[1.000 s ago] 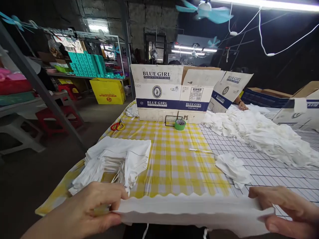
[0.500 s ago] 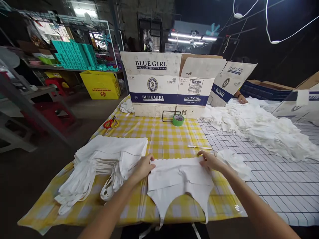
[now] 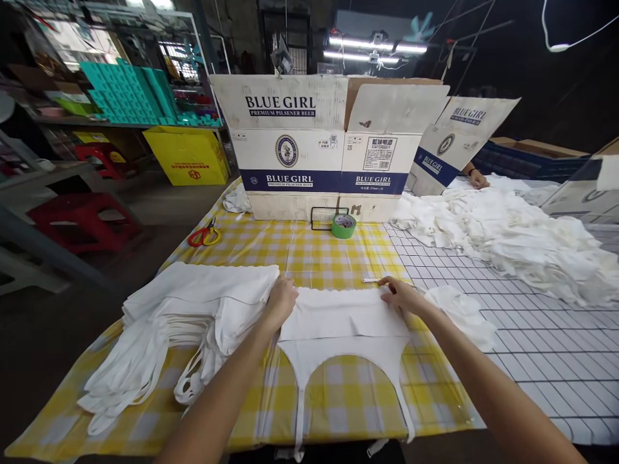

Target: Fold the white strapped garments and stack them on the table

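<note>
A white cloth bag [image 3: 341, 322] with two long handles lies flat on the yellow checked tablecloth [image 3: 333, 254]. My left hand [image 3: 281, 300] presses on its top left corner, fingers curled down against the cloth. At the top right corner rests my right hand [image 3: 400, 295], fingers laid flat. Left of the bag sits a stack of the same white bags [image 3: 193, 316], handles hanging toward the table's near edge.
An open Blue Girl carton [image 3: 319, 154] stands at the back, green tape roll [image 3: 343, 225] before it, red scissors [image 3: 204, 236] to the left. A big heap of white cloth [image 3: 512, 238] covers the right side, a small pile [image 3: 459, 312] nearer. Another person's hand [image 3: 478, 180] rests far right.
The bag was held up stretched between both hands; it has since been laid flat on the tablecloth and pushed forward, its handles now spread toward the near edge.
</note>
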`<state>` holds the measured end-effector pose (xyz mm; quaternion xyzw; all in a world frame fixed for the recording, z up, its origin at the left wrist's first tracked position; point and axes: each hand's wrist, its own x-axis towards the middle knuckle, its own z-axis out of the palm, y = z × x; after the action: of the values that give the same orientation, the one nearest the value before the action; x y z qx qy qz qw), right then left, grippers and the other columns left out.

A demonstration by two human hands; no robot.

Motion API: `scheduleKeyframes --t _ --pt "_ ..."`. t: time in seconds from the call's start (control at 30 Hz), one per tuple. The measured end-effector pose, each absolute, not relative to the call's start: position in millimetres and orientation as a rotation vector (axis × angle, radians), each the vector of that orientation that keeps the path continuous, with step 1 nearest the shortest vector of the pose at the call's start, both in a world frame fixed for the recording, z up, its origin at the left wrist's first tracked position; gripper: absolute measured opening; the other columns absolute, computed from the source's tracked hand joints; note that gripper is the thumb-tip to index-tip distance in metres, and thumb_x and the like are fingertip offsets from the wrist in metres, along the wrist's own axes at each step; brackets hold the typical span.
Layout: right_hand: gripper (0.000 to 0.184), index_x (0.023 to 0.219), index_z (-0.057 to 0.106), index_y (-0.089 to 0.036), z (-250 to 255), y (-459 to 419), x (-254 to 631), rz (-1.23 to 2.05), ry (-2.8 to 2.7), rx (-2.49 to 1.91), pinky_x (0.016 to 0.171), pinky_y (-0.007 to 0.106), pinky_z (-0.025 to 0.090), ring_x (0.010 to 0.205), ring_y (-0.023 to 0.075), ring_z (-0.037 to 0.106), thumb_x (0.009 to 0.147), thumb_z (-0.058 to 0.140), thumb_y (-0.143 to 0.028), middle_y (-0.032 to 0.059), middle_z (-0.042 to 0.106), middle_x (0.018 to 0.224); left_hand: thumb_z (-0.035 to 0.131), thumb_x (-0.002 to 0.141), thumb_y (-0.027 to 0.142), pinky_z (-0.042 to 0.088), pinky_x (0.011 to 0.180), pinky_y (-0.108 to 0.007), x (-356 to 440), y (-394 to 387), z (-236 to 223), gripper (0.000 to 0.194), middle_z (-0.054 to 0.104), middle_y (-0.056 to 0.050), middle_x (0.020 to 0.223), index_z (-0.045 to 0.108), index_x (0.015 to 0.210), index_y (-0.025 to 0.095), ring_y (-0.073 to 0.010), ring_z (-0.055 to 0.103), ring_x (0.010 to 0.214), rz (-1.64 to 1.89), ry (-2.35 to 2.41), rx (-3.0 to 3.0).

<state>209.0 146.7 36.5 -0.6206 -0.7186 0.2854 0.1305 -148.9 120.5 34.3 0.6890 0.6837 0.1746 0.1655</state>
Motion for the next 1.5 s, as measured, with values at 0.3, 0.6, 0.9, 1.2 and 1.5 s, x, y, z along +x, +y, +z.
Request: scheduleKeyframes --t 0.3,0.6,0.9,1.2,1.5 --pt "0.064 0.137 0.026 -0.018 21.4 153.8 204.5 0.540 -1.906 -2.008 0.062 0.027 0.036 0.066 0.0186 0.053 0.079 0.050 -0.034 -0.0018 0.055 0.068 0.048 0.081 0.012 0.044 0.077 -0.030 -138.6 129.3 11.2 0.018 0.061 -0.007 0.092 0.053 0.098 0.016 -0.0188 0.059 0.086 0.666 2.047 1.930" --pt "0.043 0.128 0.036 -0.012 1.5 88.6 188.4 0.044 -1.855 -2.109 0.076 0.035 0.034 0.076 0.0228 0.058 0.088 0.034 -0.027 0.0072 0.064 0.080 0.052 0.079 0.010 0.045 0.087 -0.035 -136.1 113.3 12.6 0.051 0.056 -0.013 0.115 0.035 0.127 0.015 -0.0235 0.056 0.104 0.816 2.038 2.029" --pt "0.040 0.128 0.038 -0.013 -3.1 76.1 194.1 -0.126 -1.960 -2.059 0.073 0.036 0.036 0.078 0.0233 0.058 0.091 0.028 -0.022 0.0085 0.065 0.085 0.053 0.080 0.018 0.047 0.081 -0.036 -138.4 97.6 23.4 0.062 0.058 -0.012 0.111 0.025 0.134 0.015 -0.0240 0.058 0.099 0.850 2.000 1.917" --pt "0.047 0.138 0.029 -0.027 -4.7 83.7 184.4 -0.131 -2.244 -1.858 0.102 0.042 0.026 0.132 0.0236 0.024 0.093 0.026 -0.040 0.0031 0.028 0.146 0.045 0.078 0.007 0.043 0.091 -0.035 -148.4 66.9 11.4 0.059 0.050 -0.012 0.120 0.030 0.134 0.017 -0.0215 0.052 0.110 0.725 1.937 2.001" --pt "0.049 0.141 0.024 -0.023 -2.3 91.6 192.3 -0.105 -2.242 -1.874 0.105 0.042 0.023 0.135 0.0217 0.017 0.094 0.019 -0.038 0.0034 0.022 0.148 0.046 0.084 0.022 0.022 0.105 -0.051 -91.9 48.9 26.3 0.053 0.024 -0.009 0.146 0.033 0.136 0.025 -0.0310 0.024 0.131 0.398 1.919 2.478"
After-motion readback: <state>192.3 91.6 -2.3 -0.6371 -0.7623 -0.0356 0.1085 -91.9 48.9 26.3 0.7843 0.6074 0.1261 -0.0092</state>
